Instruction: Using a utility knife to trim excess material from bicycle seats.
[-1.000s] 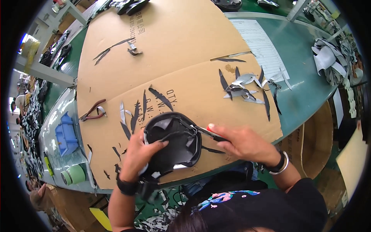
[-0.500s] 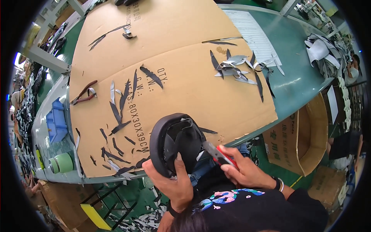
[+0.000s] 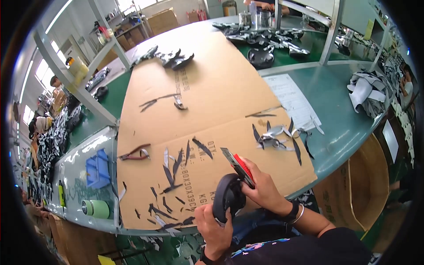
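A black padded oval piece with a thick rim, much like an ear cushion, is tilted on its side near the cardboard's front edge. My left hand grips its lower left side, the thumb pressed against it. In my right hand is a utility knife with a red and grey handle. Its blade points up and left above the cardboard, away from the oval piece. The right hand's lower fingers are close to the piece's upper right rim; I cannot tell whether they touch. Dark cut strips lie scattered left of the hands.
Brown cardboard covers the table. Red-handled cutting pliers, a blue bin and a green cup are at left. More strips and a paper sheet lie right. Black pieces are at the back.
My right hand has raised the knife up and away from the oval piece. My left hand has moved right and down, turning the piece more edge-on. The view has tilted up.
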Motion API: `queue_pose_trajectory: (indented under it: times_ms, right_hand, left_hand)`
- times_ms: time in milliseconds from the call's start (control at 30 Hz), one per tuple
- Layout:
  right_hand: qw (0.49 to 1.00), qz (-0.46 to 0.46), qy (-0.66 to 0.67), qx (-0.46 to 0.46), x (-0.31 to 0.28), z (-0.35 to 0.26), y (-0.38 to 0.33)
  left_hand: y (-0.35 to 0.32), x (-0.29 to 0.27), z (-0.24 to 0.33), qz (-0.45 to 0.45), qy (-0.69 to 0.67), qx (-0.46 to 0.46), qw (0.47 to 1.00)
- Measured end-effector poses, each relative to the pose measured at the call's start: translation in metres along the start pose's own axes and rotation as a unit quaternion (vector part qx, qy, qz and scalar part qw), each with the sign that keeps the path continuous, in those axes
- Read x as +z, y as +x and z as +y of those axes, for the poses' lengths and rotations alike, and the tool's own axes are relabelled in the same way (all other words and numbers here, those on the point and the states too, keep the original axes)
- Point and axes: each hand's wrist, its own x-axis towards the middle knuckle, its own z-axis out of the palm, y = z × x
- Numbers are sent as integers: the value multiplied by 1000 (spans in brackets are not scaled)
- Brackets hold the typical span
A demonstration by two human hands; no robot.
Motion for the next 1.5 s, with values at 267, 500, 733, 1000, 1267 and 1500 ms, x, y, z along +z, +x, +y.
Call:
queue_pose_trajectory:
  times_ms: [267, 500, 733, 1000, 1267, 1500]
  right_hand:
    - [920, 362, -146, 43, -127, 36, 33]
    - [986, 44, -33, 155, -128, 3, 35]
    - [987, 48, -20, 151, -139, 33, 31]
    - [957, 124, -241, -106, -188, 87, 170]
    - [938, 267, 145, 165, -236, 210, 342]
    - [939, 304, 104, 126, -201, 232, 414]
  left_hand:
    - [93, -10, 2, 111, -472, -282, 828]
    - [203, 57, -60, -173, -603, -384, 678]
    - [335, 27, -152, 144, -660, -170, 717]
    - [210, 97, -49, -128, -515, -246, 811]
    - [186, 122, -59, -147, -473, -287, 820]
    - [191, 121, -55, -155, -461, -300, 821]
